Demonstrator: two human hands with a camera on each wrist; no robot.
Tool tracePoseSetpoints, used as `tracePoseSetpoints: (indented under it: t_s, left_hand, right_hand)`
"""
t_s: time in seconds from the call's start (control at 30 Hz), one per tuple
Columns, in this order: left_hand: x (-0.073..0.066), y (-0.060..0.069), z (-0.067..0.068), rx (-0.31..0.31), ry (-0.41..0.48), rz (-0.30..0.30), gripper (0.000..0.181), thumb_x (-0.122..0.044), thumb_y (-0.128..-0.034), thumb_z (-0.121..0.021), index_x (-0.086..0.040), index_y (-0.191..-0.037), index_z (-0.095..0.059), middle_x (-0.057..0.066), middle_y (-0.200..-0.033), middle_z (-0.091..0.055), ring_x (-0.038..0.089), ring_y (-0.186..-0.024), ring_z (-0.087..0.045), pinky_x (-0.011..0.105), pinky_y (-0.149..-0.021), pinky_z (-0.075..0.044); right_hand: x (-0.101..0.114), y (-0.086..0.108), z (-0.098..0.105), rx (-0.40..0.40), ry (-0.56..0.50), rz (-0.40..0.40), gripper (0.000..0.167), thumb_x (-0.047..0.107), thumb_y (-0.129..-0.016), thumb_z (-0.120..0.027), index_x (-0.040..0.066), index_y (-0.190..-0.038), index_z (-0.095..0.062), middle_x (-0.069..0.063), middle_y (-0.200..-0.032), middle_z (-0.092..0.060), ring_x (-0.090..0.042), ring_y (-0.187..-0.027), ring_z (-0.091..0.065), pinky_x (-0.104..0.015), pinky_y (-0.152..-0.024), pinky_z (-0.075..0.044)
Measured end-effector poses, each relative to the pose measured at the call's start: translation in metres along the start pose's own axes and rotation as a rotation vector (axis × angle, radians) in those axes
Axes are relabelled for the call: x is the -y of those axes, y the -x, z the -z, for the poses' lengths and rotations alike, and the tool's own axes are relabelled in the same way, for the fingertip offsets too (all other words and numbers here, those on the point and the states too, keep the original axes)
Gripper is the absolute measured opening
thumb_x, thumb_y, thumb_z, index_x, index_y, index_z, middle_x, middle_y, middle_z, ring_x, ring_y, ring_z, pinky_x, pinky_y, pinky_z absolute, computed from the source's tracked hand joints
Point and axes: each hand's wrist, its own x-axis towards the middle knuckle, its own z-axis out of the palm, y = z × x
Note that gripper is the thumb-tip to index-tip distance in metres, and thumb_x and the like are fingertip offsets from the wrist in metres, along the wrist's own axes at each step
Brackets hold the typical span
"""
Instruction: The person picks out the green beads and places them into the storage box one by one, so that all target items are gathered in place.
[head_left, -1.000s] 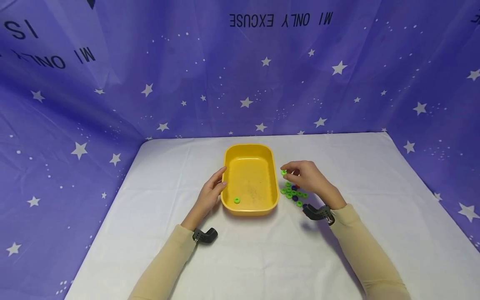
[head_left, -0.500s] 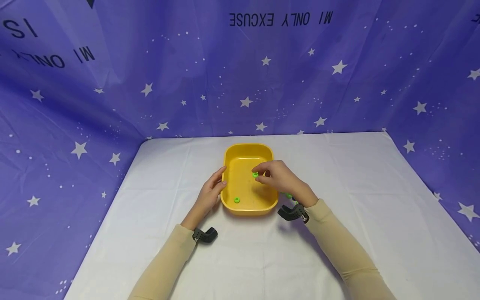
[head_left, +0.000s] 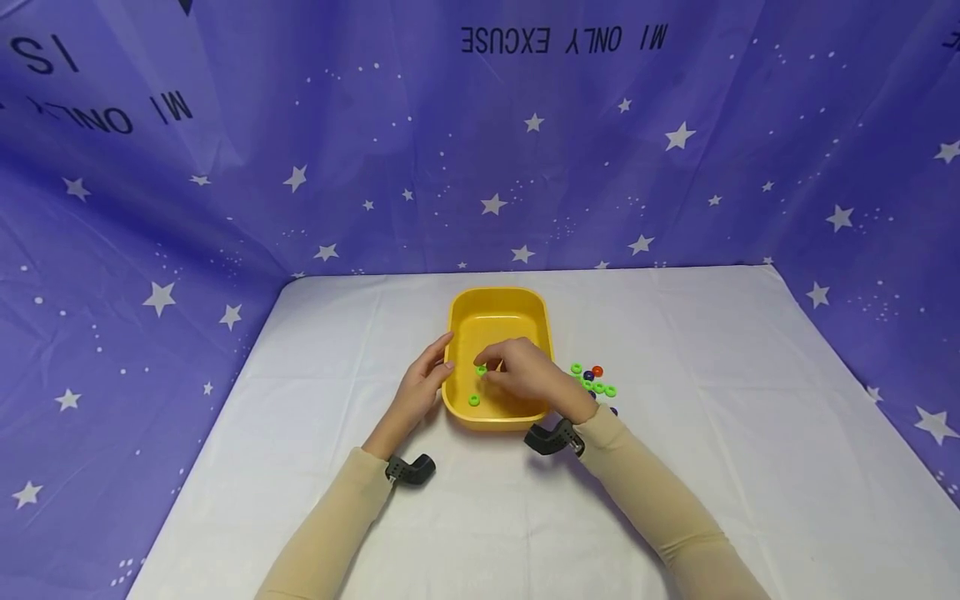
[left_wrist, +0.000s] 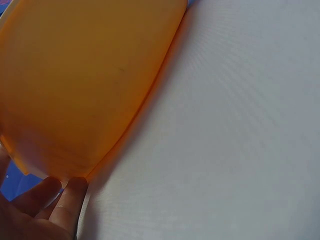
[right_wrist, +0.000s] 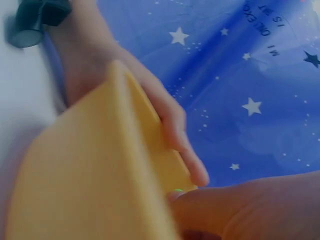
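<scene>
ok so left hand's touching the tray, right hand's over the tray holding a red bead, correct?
Color's off: the bead in the right hand is green, per the head view. Left hand touching the tray stands.

Behind the right hand (head_left: 519, 367), the bead pile (head_left: 599, 388) is partly hidden; its green bead (right_wrist: 178, 190), right-wrist view, seems a blurred sliver.
</scene>
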Motion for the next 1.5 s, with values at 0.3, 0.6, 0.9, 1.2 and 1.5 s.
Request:
tracePoseSetpoints:
  t_s: [0.3, 0.6, 0.9, 1.2, 1.5]
  left_hand:
    - [0.0, 0.0, 0.001, 0.002, 0.006, -0.011, 0.054, -0.018, -0.1062, -0.051, -0.019, -0.158, -0.038, 0.016, -0.16, -0.042, 0.037, -0.142, -0.048, 0.056, -0.113, -0.047]
    - [0.001, -0.002, 0.0, 0.004, 0.008, -0.005, 0.054, -0.016, -0.1059, -0.051, -0.018, -0.158, -0.038, 0.017, -0.16, -0.042, 0.036, -0.144, -0.048, 0.053, -0.113, -0.048]
    - [-0.001, -0.001, 0.0, -0.001, 0.003, 0.002, 0.053, -0.018, -0.1064, -0.051, -0.02, -0.158, -0.039, 0.017, -0.159, -0.044, 0.036, -0.142, -0.049, 0.052, -0.113, -0.048]
    - [0.0, 0.001, 0.0, 0.0, 0.004, -0.001, 0.053, -0.017, -0.1065, -0.051, -0.019, -0.158, -0.038, 0.017, -0.159, -0.043, 0.037, -0.142, -0.049, 0.055, -0.112, -0.048]
    - [0.0, 0.0, 0.0, -0.006, -0.007, -0.005, 0.053, -0.018, -0.1062, -0.051, -0.019, -0.158, -0.039, 0.017, -0.159, -0.044, 0.037, -0.141, -0.05, 0.055, -0.111, -0.049]
  right_hand:
    - [-0.001, -0.003, -0.016, 0.034, 0.021, -0.035, 0.021, 0.011, -0.09, -0.073, 0.008, -0.11, -0.078, -0.002, -0.092, -0.077, -0.013, -0.08, -0.063, -0.028, -0.078, -0.056]
    - [-0.003, -0.003, -0.02, 0.096, 0.073, -0.062, 0.02, 0.013, -0.089, -0.074, 0.008, -0.109, -0.078, -0.002, -0.091, -0.076, -0.012, -0.074, -0.057, -0.025, -0.071, -0.05]
    - [-0.002, -0.003, -0.02, 0.125, 0.091, -0.076, 0.017, 0.013, -0.089, -0.076, 0.01, -0.105, -0.078, 0.001, -0.078, -0.068, -0.013, -0.072, -0.056, -0.025, -0.07, -0.047]
    - [0.001, 0.0, -0.021, 0.168, 0.064, -0.105, 0.011, 0.013, -0.087, -0.077, 0.012, -0.098, -0.079, 0.003, -0.072, -0.062, -0.014, -0.07, -0.054, -0.025, -0.066, -0.043]
    - [-0.001, -0.001, -0.023, 0.16, 0.07, -0.096, 0.012, 0.015, -0.086, -0.079, 0.013, -0.098, -0.08, 0.004, -0.074, -0.064, -0.013, -0.07, -0.055, -0.024, -0.066, -0.045]
